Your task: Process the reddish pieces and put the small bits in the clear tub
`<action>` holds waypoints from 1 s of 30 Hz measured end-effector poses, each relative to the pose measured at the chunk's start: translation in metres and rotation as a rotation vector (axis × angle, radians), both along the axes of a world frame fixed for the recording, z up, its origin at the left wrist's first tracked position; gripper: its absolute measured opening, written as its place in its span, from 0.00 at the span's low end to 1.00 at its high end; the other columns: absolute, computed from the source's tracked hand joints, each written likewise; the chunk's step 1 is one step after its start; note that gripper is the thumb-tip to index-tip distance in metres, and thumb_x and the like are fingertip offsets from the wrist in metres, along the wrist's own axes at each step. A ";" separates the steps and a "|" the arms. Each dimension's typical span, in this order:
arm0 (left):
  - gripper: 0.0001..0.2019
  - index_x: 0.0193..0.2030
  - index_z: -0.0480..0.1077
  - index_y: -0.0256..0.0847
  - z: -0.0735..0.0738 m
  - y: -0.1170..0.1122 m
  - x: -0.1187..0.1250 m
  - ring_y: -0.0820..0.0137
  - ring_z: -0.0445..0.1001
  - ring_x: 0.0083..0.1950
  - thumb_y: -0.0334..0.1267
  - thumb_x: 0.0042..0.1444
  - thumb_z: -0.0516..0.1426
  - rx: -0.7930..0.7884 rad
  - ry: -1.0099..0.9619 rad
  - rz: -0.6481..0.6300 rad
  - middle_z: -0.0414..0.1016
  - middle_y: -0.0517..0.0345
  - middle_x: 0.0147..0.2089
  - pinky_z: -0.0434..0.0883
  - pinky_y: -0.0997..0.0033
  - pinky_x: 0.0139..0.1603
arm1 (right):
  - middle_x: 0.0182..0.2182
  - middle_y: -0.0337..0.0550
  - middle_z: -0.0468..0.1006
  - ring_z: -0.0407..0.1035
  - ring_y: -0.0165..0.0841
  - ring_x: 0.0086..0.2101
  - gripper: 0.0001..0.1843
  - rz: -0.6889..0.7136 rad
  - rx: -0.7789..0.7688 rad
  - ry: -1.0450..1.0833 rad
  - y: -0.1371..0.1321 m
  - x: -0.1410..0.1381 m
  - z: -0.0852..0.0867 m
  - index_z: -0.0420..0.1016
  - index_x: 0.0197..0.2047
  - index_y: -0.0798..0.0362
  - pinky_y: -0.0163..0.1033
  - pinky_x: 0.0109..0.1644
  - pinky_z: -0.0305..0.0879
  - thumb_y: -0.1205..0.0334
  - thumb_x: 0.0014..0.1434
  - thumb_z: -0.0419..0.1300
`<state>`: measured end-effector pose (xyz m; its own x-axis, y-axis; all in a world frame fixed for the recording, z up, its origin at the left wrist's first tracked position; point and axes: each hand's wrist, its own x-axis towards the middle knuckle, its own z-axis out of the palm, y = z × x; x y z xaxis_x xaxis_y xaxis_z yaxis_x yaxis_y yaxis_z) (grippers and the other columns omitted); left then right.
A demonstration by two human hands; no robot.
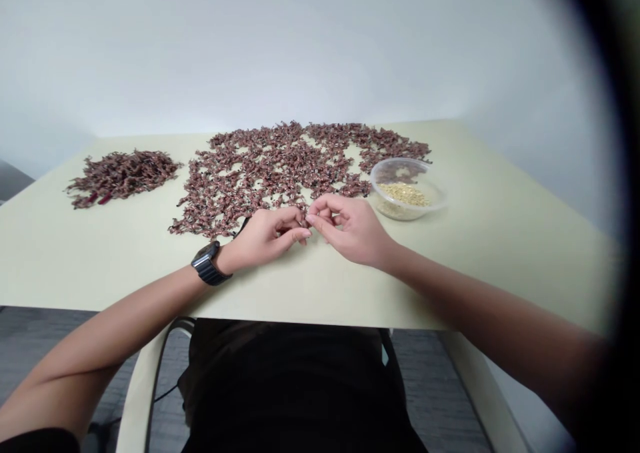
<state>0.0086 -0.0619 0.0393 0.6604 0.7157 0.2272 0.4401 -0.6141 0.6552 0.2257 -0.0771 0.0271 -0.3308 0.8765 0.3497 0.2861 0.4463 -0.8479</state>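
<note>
Over the near edge of a wide spread of small reddish-brown pieces with dark tips (265, 166), my two hands meet fingertip to fingertip. My left hand (270, 236), with a dark watch (209, 263) on its wrist, is closed in a pinch around a small brown piece that looks like those on the table; the fingers hide most of it. My right hand (353, 230) is closed too, thumb and index finger pressed together against the same spot. Whatever its tips hold is too small to name.
A clear round plastic bowl (407, 206) with small gold-coloured bits stands just right of my right hand. At the left lies a denser heap of brown pieces (125, 173), with dark red bits at its front. The pale yellow table (500, 193) meets a white wall.
</note>
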 end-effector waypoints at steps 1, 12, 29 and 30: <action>0.15 0.38 0.71 0.38 -0.002 0.000 -0.001 0.75 0.70 0.29 0.49 0.68 0.56 0.035 0.011 0.006 0.76 0.59 0.30 0.64 0.76 0.32 | 0.23 0.35 0.69 0.63 0.28 0.24 0.08 0.001 -0.038 0.023 -0.001 -0.001 0.000 0.75 0.39 0.52 0.36 0.28 0.58 0.57 0.66 0.61; 0.15 0.38 0.66 0.40 -0.018 0.006 -0.008 0.75 0.66 0.25 0.50 0.70 0.54 0.410 0.142 0.044 0.70 0.62 0.27 0.57 0.74 0.27 | 0.25 0.34 0.66 0.55 0.23 0.22 0.18 0.167 -0.756 0.559 -0.001 -0.007 -0.001 0.76 0.33 0.56 0.33 0.25 0.58 0.52 0.51 0.75; 0.14 0.37 0.72 0.38 -0.005 -0.001 0.001 0.76 0.71 0.28 0.46 0.67 0.59 0.014 -0.053 0.006 0.77 0.61 0.30 0.63 0.77 0.31 | 0.19 0.32 0.64 0.58 0.27 0.20 0.09 0.003 -0.109 0.046 -0.001 -0.002 -0.004 0.73 0.38 0.51 0.36 0.26 0.51 0.55 0.68 0.60; 0.13 0.37 0.72 0.38 -0.005 -0.001 0.000 0.76 0.72 0.30 0.46 0.67 0.59 0.033 -0.043 0.017 0.79 0.60 0.32 0.64 0.77 0.32 | 0.18 0.32 0.64 0.58 0.27 0.20 0.09 0.003 -0.132 0.056 -0.002 -0.002 -0.004 0.73 0.38 0.51 0.36 0.25 0.51 0.55 0.68 0.60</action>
